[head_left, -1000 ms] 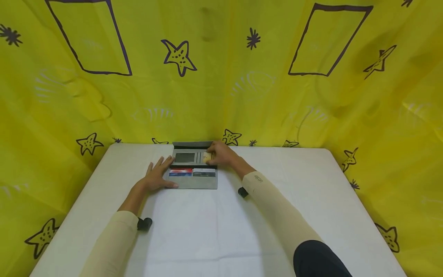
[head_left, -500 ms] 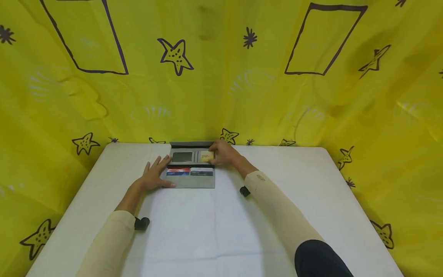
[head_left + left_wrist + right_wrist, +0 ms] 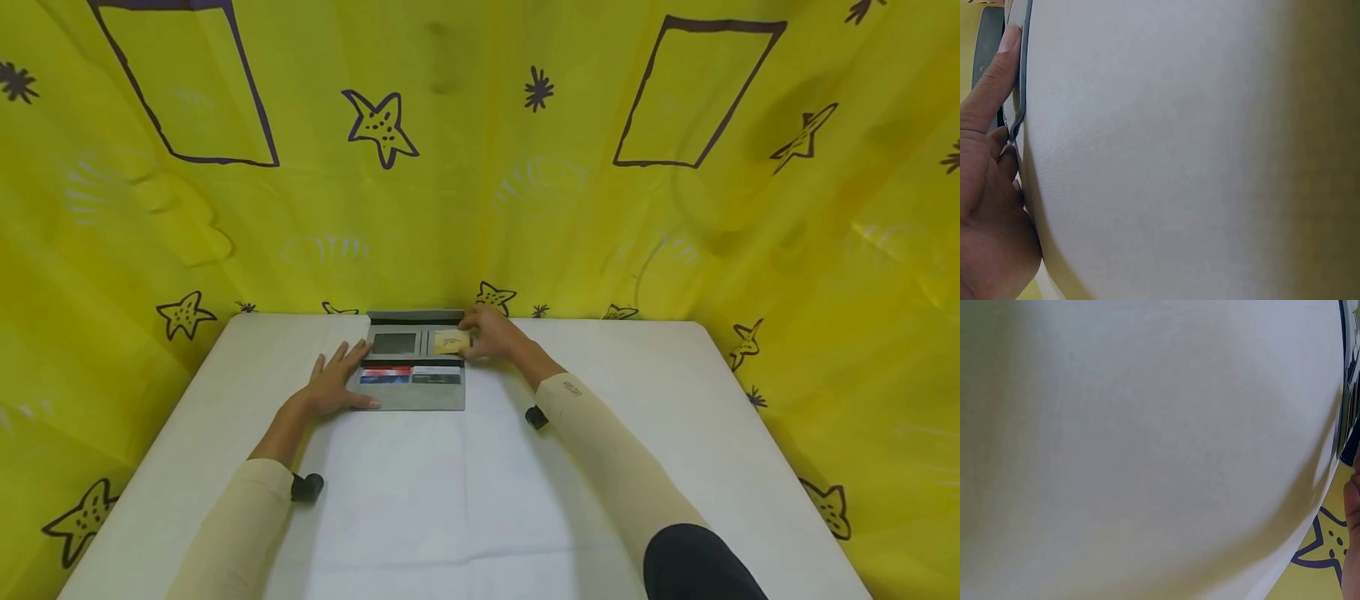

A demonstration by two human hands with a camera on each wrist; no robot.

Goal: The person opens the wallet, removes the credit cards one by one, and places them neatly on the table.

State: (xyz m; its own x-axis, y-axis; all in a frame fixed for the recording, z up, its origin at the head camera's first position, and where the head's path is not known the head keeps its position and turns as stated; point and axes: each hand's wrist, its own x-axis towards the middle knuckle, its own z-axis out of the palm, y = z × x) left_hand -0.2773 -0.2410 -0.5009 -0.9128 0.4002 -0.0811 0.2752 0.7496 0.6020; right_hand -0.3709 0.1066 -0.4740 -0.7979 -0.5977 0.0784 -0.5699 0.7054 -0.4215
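Yellow card [image 3: 448, 342], at upper right of the unfolded grey wallet [image 3: 411, 400], long axis left–right, lies just left of the nearer right hand [image 3: 491, 332], which pinches it. Left hand [image 3: 330, 389]: fingers spread at the wallet's left edge.

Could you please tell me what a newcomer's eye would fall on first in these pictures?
Probably the yellow cloth, drawn with dark starfish, behind the white table. Next comes the open grey wallet at the table's far edge, the left hand at its left side. The right hand holds a yellow card at the wallet's right side.
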